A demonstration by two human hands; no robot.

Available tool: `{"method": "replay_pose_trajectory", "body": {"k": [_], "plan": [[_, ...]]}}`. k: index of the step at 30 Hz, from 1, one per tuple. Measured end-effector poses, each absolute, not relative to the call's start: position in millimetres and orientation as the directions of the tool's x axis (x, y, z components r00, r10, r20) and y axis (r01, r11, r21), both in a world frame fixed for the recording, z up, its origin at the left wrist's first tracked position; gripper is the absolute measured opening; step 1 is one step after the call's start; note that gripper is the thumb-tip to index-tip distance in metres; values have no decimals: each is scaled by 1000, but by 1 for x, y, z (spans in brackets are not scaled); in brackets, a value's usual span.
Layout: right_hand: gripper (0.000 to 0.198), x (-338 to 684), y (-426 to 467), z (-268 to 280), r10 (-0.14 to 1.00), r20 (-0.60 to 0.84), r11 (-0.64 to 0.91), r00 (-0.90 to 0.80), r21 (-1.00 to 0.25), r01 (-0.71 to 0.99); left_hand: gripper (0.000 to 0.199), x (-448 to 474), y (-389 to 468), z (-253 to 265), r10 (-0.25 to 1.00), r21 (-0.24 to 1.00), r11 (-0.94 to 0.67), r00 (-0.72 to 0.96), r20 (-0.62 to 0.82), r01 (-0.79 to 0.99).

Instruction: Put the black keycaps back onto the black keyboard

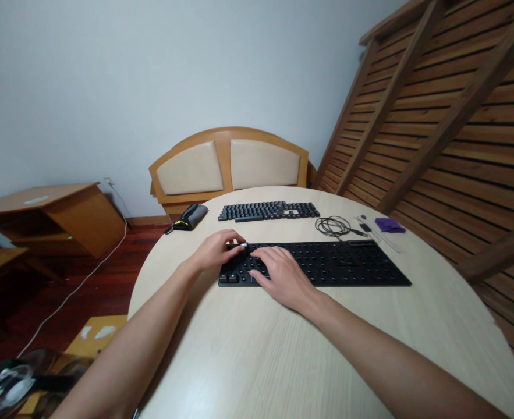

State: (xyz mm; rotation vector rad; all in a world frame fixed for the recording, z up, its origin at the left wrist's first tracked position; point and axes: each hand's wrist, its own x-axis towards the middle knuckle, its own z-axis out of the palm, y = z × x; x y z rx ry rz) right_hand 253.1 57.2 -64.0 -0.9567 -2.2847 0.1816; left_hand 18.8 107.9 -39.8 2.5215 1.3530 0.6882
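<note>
There's just the one camera, head-worn, looking forward and down over the forearms (138, 331), near the hands (285, 276) and counter (239, 361), the wall (239, 64) well beyond.

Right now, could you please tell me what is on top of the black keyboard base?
On the keyboard base, two keycaps sit at the near left corner. The left hand and right hand cover parts of its left side; what lies beneath cannot be seen.

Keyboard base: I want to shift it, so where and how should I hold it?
Probably pinch the right end of the keyboard base, coming from the right: it lies flat, while the left hand and right hand cover its left part.
</note>
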Motion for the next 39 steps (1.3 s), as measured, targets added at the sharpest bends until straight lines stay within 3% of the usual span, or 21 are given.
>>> {"method": "replay_pose_trajectory", "body": {"k": [4, 13, 25, 39], "plan": [[26, 268, 65, -56, 720, 528, 675, -450, -384, 630, 20, 27, 101, -33, 757, 389, -653, 581, 299, 650], [19, 265, 64, -57, 670, 562, 725, -485, -355, 591, 21, 38, 94, -32, 690, 431, -714, 658, 301, 551], [8, 264, 66, -63, 656, 574, 738, -490, -353, 575, 21, 38, 97, -38, 686, 503, -704, 661, 303, 500], [5, 263, 65, -61, 673, 563, 722, -480, -362, 589, 18, 36, 94, -34, 714, 503, -679, 641, 282, 536]]}}
